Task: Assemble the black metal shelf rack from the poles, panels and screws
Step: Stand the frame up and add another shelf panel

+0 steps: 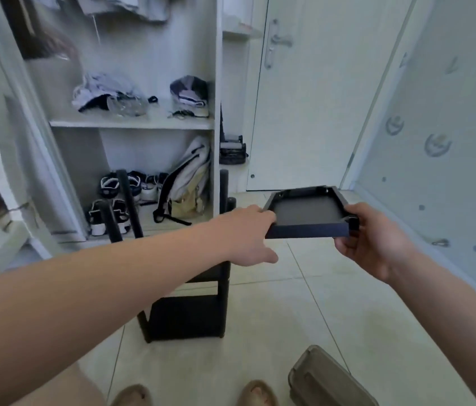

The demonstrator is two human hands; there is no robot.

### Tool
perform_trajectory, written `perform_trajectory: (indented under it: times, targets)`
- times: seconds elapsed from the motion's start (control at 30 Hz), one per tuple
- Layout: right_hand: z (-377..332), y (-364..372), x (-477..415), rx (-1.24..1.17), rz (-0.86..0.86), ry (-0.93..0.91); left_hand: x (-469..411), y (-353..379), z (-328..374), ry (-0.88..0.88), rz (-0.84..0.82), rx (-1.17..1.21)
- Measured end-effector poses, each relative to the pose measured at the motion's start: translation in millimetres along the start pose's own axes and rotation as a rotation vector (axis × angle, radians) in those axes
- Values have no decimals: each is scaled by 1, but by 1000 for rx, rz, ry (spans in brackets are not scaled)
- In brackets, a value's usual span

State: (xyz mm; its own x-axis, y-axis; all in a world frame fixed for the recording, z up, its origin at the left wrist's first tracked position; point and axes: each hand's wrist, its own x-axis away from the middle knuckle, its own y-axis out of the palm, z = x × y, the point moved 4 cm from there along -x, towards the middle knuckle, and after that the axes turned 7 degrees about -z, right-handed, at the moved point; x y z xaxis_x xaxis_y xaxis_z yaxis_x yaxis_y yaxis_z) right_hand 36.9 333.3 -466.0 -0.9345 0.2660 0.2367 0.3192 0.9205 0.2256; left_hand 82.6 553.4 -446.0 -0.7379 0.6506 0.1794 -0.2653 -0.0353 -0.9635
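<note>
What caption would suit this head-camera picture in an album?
Left hand and right hand grip a black shelf panel by its edges, the half-built rack standing on the tiled floor below.

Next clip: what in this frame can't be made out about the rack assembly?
Head view only:
Rack: its upper part is hidden behind the left forearm.
Left hand: fingertips hidden by the panel corner.
Screws: none discernible; too small or blurred.
Grey container: cut off by the bottom edge.
</note>
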Motion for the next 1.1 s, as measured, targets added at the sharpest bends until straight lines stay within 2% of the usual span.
perform_trajectory:
  times: [0.2, 0.3, 0.37, 0.47, 0.53, 0.63, 0.73, 0.9, 1.1]
  targets:
    - [-43, 97, 22, 21, -99, -99, 51, -55, -30, 77, 577, -280]
    - [-56, 141, 31, -10, -148, -140, 78, -76, -59, 67, 769, -222]
    - [-57, 167, 33, -10, -198, -158, 90, -84, -87, 18, 847, -72]
    - [-44, 196, 26, 61, -207, -172, 98, -88, -136, -24, 882, 345]
    - [-29, 208, 14, 136, -168, -156, 98, -84, -165, 11, 893, 719]
    - [-3, 218, -7, 158, -124, -76, 92, -75, -196, 3, 924, 1201]
    - [22, 227, -27, 130, -113, 18, 78, -58, -221, -83, 890, 1550]
    - [40, 234, -62, 48, -60, 40, 57, -31, -253, -175, 819, 1850]
    - [41, 231, -97, 1, -18, -31, 46, -21, -285, -234, 764, 1885]
